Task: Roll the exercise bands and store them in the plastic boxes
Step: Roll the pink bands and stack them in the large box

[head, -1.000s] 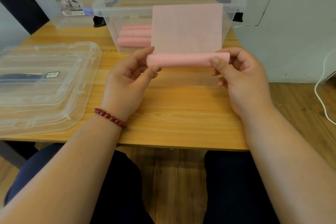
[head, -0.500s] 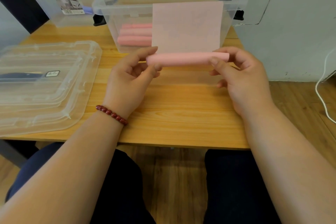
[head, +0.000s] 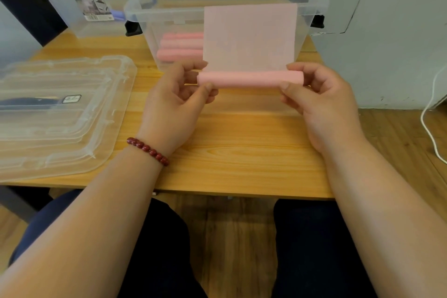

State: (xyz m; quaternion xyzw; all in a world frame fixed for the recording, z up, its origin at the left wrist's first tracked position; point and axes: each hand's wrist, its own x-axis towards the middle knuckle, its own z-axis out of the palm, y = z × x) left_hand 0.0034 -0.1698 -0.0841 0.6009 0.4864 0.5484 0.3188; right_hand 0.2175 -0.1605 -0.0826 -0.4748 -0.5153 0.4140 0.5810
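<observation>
We count two clear plastic boxes: the near box [head: 169, 16] just behind the hands and the far box [head: 72, 7] at the back left. Three rolled bands [head: 181, 46] lie in the near box. A fourth pink band [head: 249, 78], half rolled, is held off the bench [head: 229, 152]. Our left hand [head: 179, 97] and right hand [head: 321, 101] each pinch one end of the roll, and its loose flap stands upright. Stacked lids [head: 60, 113] cover the bench's left side to its front edge. Bare wood lies below the hands.
</observation>
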